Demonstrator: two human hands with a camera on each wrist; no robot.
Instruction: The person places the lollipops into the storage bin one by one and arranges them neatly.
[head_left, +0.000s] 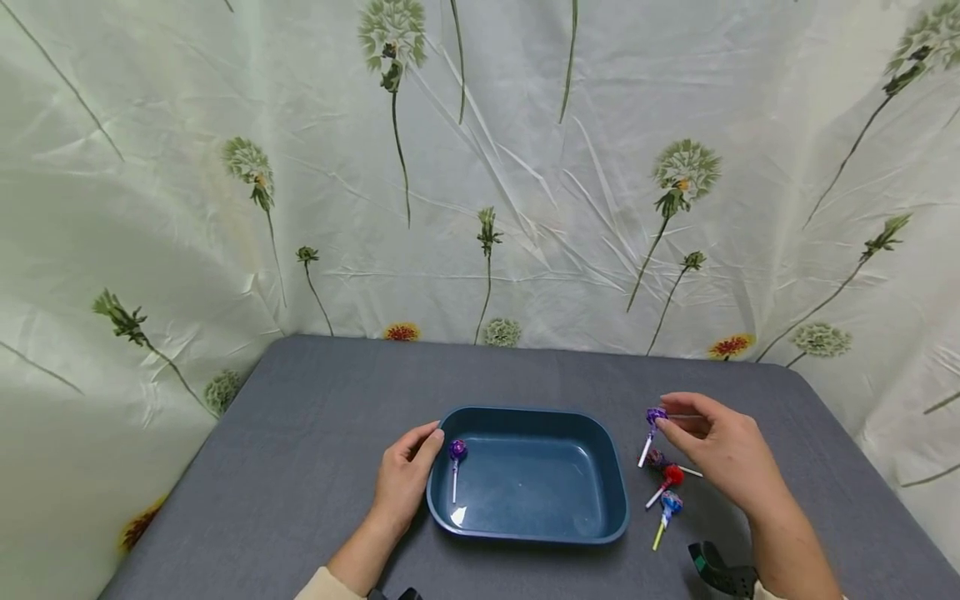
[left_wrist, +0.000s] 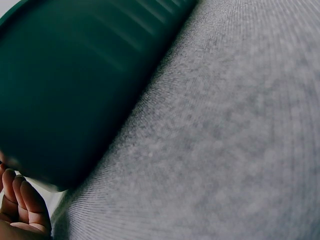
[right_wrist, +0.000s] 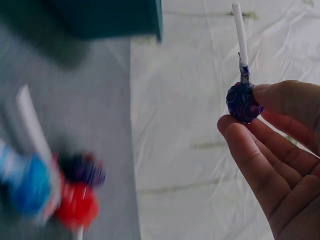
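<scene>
My right hand (head_left: pixel 723 446) pinches a purple-wrapped lollipop (right_wrist: pixel 244 102) by its candy head, between thumb and fingers. It is held above the other lollipops to the right of the tray, and its white stick points away from the hand. On the tray's left side, my left hand (head_left: pixel 405 475) grips the rim, thumb at the edge and fingers against the outer wall. The dark blue tray (head_left: pixel 525 536) has one purple lollipop (head_left: pixel 457 451) lying inside at its left end. In the left wrist view the fingers (left_wrist: pixel 34 205) show beside the tray's corner.
Right of the tray lie a dark-wrapped lollipop (head_left: pixel 657 458), a red lollipop (head_left: pixel 673 475) and a blue lollipop (head_left: pixel 671 502) with a yellow stick. A grey cloth (head_left: pixel 337 400) covers the table. Behind it hangs a pale curtain (head_left: pixel 562 250) with a dandelion print.
</scene>
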